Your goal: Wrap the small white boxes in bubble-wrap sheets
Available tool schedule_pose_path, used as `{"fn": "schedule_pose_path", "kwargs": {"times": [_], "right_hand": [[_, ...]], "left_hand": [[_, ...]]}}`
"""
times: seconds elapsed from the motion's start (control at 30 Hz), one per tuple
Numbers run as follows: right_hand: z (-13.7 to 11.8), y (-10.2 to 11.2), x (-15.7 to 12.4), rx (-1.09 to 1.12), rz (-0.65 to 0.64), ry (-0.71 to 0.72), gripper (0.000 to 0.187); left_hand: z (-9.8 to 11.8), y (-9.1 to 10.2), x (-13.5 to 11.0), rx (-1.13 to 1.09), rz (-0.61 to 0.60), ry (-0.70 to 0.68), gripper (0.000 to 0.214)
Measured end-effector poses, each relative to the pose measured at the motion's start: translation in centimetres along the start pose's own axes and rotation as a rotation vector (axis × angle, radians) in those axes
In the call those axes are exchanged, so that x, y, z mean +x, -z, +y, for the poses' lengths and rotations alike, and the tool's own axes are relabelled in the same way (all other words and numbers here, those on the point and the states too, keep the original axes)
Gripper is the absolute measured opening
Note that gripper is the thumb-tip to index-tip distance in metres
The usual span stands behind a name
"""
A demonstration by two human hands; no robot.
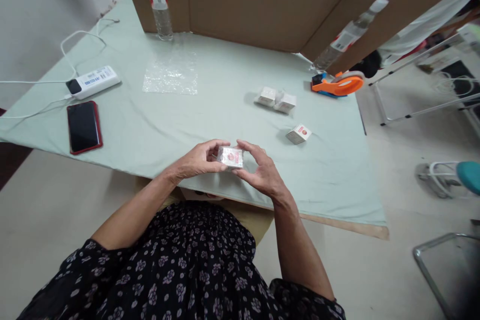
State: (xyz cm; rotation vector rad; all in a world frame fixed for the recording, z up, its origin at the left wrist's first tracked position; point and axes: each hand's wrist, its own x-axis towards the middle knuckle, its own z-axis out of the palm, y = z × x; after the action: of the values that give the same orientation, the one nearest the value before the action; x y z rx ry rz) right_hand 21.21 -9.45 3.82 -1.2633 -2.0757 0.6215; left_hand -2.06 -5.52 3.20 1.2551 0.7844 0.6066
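Near the table's front edge I hold a small white box (231, 157) with red print, which has a shiny clear wrapping around it. My left hand (197, 161) grips its left end between thumb and fingers. At the right end, the thumb and index finger of my right hand (261, 167) close on the corners. A similar unwrapped box (299, 134) lies tilted to the right. Behind it are two wrapped white boxes, one on the left (267, 96) and one on the right (286, 102). A sheet of bubble wrap (170, 74) lies flat farther back on the left.
An orange tape dispenser (339, 85) rests at the back right. Two water bottles, left (159, 2) and right (347, 36), stand against a cardboard panel (247, 2). A phone (84, 127) and a cabled white power bank (95, 82) occupy the left side.
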Motion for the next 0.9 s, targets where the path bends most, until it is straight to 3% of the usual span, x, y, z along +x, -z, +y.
{"fn": "schedule_pose_path", "kwargs": {"times": [0.13, 0.27, 0.37, 0.77, 0.9], "right_hand": [[-0.5, 0.8, -0.3, -0.015, 0.016, 0.034, 0.061], [-1.2, 1.1, -0.3, -0.112, 0.098, 0.088, 0.031], [-1.4, 0.9, -0.2, -0.211, 0.109, 0.121, 0.019], [-2.4, -0.7, 0.1, -0.271, 0.229, 0.216, 0.008], [-2.5, -0.7, 0.2, -0.202, 0.198, 0.150, 0.011]], "left_hand": [[-0.2, -0.5, 0.1, 0.011, 0.031, 0.005, 0.058], [-0.1, -0.8, -0.1, 0.014, 0.047, 0.026, 0.056], [-0.1, -0.9, -0.2, 0.028, 0.071, 0.026, 0.055], [0.2, -1.1, -0.9, 0.134, 0.057, 0.036, 0.058], [0.6, -1.1, -1.0, 0.193, 0.038, 0.015, 0.058]]}}
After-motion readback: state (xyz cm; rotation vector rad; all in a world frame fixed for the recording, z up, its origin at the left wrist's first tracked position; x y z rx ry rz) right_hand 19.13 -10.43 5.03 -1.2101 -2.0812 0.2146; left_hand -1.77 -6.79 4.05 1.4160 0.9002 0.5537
